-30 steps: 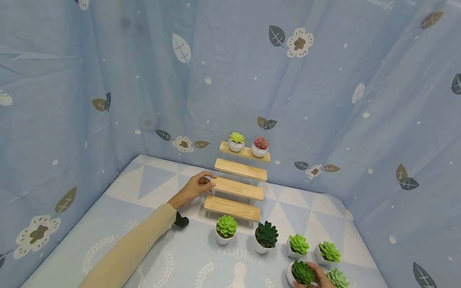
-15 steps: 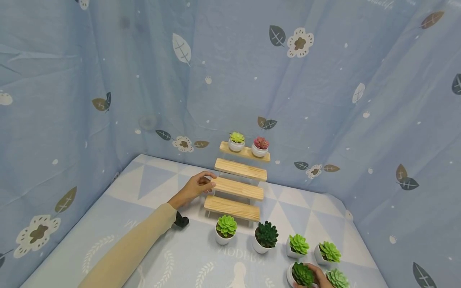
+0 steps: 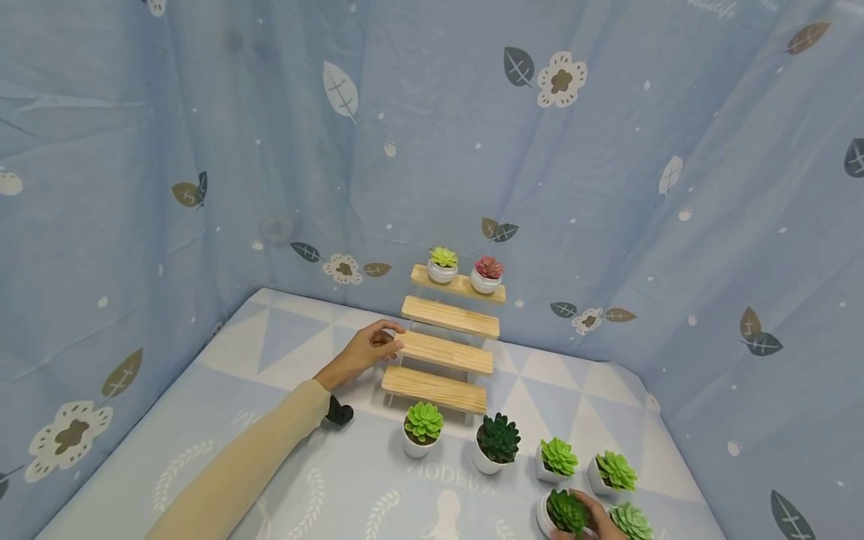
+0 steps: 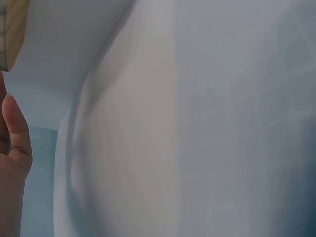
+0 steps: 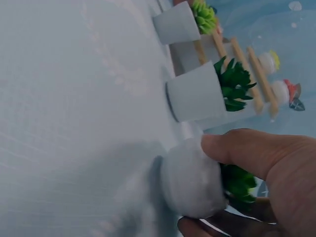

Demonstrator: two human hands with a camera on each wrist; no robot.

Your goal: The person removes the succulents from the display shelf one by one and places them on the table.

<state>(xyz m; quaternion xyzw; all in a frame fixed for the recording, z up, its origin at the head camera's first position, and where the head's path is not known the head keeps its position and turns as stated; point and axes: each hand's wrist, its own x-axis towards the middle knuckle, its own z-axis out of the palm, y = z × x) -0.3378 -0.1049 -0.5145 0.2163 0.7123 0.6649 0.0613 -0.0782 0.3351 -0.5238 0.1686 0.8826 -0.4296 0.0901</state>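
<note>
A stepped wooden plant stand (image 3: 445, 352) with several planks stands at the back of the table. At the left end of one of its middle planks, my left hand (image 3: 367, 346) holds the edge with curled fingers. The left wrist view catches only my thumb and the plank's end (image 4: 14, 32). At the lower right, my right hand (image 3: 597, 517) grips a round white pot with a green succulent (image 3: 567, 513). In the right wrist view, thumb and fingers lie on opposite sides of that pot (image 5: 192, 180), which sits on or very near the cloth.
Two small potted succulents, yellow-green (image 3: 443, 266) and red (image 3: 487, 275), stand on the top plank. Before the stand are a bright green one (image 3: 423, 429) and a dark green one (image 3: 496, 442). Others (image 3: 556, 459) (image 3: 612, 472) (image 3: 631, 520) surround my right hand. A black object (image 3: 340, 411) lies by my left sleeve.
</note>
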